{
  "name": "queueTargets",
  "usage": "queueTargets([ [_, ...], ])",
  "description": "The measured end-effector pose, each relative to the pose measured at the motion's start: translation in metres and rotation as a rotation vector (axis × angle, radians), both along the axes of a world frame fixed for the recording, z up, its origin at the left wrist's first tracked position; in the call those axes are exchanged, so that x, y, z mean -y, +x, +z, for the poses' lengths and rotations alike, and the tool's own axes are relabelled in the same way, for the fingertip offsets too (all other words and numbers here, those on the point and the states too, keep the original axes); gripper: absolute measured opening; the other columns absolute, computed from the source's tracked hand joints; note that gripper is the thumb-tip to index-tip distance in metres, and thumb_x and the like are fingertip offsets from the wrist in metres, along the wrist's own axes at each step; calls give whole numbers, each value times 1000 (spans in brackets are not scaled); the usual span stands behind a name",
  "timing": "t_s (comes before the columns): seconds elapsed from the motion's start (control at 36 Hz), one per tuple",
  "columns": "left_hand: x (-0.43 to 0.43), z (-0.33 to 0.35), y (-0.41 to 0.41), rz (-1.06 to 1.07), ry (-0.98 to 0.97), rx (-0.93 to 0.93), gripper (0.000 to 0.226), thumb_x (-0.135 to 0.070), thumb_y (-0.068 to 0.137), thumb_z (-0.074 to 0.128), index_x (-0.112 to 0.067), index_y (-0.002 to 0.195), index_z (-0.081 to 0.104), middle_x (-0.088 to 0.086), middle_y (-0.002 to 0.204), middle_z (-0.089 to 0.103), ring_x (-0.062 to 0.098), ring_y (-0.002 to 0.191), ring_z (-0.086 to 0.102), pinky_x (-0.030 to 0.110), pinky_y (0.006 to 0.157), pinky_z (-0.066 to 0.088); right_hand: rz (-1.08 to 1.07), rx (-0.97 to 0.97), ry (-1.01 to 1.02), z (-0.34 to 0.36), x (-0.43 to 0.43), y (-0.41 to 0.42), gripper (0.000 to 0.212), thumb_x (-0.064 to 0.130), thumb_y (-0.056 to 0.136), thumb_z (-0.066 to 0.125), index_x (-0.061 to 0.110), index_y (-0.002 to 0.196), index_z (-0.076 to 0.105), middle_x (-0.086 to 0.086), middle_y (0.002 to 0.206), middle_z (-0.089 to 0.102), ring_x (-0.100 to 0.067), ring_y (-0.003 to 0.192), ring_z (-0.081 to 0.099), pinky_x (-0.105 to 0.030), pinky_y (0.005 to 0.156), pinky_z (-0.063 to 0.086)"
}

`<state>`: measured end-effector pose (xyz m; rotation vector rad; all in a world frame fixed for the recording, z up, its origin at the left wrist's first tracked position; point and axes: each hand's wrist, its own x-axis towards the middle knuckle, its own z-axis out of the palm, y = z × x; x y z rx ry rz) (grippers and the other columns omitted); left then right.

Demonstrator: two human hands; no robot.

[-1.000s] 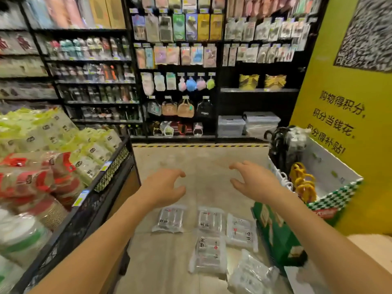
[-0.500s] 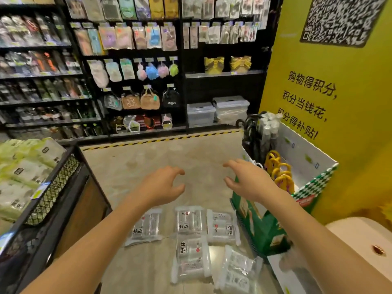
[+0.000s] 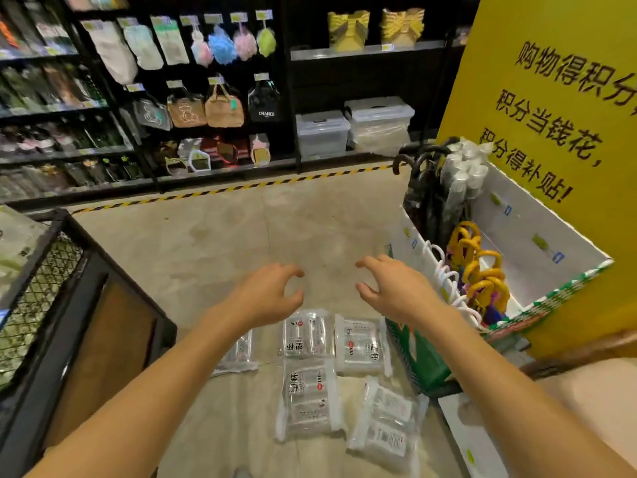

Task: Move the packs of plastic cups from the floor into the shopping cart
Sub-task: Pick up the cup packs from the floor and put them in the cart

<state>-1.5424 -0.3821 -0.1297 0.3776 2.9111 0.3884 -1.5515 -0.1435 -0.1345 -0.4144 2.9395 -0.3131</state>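
Several clear packs of plastic cups lie flat on the concrete floor below my hands: one (image 3: 307, 334) under my left hand, one (image 3: 360, 346) to its right, a longer one (image 3: 308, 398) nearer me, one (image 3: 386, 426) at the lower right, and one (image 3: 239, 353) partly hidden by my left forearm. My left hand (image 3: 265, 298) and my right hand (image 3: 393, 288) hover above the packs, fingers spread and curled, holding nothing. No shopping cart is clearly in view.
A black mesh-sided display bin (image 3: 51, 288) stands at the left. A white and green cardboard box (image 3: 537, 236) of umbrellas stands at the right against a yellow sign (image 3: 558, 108). Dark store shelves (image 3: 193, 108) run across the back behind a striped floor line (image 3: 241, 186).
The view has swung right and down, so the left display bin has slid mostly out of frame. Both hands stay raised and empty over the packs.
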Motion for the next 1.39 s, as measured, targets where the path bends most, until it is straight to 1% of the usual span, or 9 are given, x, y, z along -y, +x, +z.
queueTargets([
  [0.19, 19, -26, -83, -119, -26, 62, 47, -42, 94, 52, -28, 139, 47, -1, 136, 54, 19, 124, 50, 36, 99, 44, -127, 33, 1, -27, 25, -48, 50, 42, 106, 51, 27, 153, 46, -2, 142, 59, -22, 119, 64, -38, 88, 55],
  [0.44, 24, -34, -182, -466, 5, 82, 47, -36, 94, 55, -21, 137, 50, 5, 133, 56, 23, 123, 51, 37, 103, 42, -453, 62, -28, -41, 61, -70, 49, 41, 106, 51, 25, 152, 47, -5, 140, 60, -28, 126, 60, -43, 95, 55],
  [0.69, 6, -55, -193, -721, -3, 134, 45, -32, 96, 53, -17, 138, 50, 5, 134, 54, 19, 123, 49, 29, 102, 37, -730, 96, -78, -61, 72, -32, 44, 43, 104, 52, 25, 145, 51, -4, 132, 62, -27, 119, 62, -40, 87, 53],
  [0.83, -12, -74, -181, -797, -45, 129, 44, -37, 95, 52, -20, 135, 51, 2, 133, 56, 17, 119, 53, 31, 100, 43, -834, 94, -109, -77, 61, 2, 49, 43, 105, 50, 28, 151, 45, -5, 132, 63, -29, 121, 61, -42, 90, 55],
  [0.94, -23, -96, -177, -846, -63, 184, 44, -38, 94, 53, -22, 136, 51, 3, 135, 55, 19, 119, 53, 34, 99, 44, -942, 119, -125, -96, 57, 23, 45, 43, 107, 50, 22, 146, 50, -5, 130, 62, -29, 117, 62, -43, 86, 57],
  [1.06, -31, -119, -177, -910, -75, 214, 45, -41, 92, 53, -23, 134, 51, 3, 132, 56, 18, 115, 54, 36, 97, 46, -1054, 158, -165, -118, 65, 40, 49, 43, 107, 48, 24, 152, 47, -4, 134, 61, -28, 122, 61, -42, 87, 54],
  [1.17, -38, -146, -193, -970, -82, 249, 54, -50, 86, 45, -25, 134, 51, 2, 130, 58, 18, 111, 57, 40, 94, 50, -1167, 182, -247, -145, 74, 44, 46, 40, 108, 47, 21, 150, 49, -4, 142, 59, -27, 130, 56, -44, 100, 52],
  [1.22, -42, -165, -206, -986, -87, 275, 55, -51, 87, 44, -28, 136, 48, 1, 131, 56, 19, 110, 57, 42, 93, 51, -1250, 189, -287, -163, 84, 44, 46, 39, 108, 48, 23, 152, 47, -2, 147, 56, -26, 133, 55, -42, 101, 51],
  [1.39, -38, -246, -233, -1037, -82, 370, 61, -51, 83, 44, -30, 140, 46, 3, 132, 55, 20, 103, 61, 38, 91, 50, -1500, 241, -432, -253, 129, 54, 52, 42, 108, 48, 29, 157, 40, 2, 154, 49, -21, 139, 51, -39, 106, 49],
])
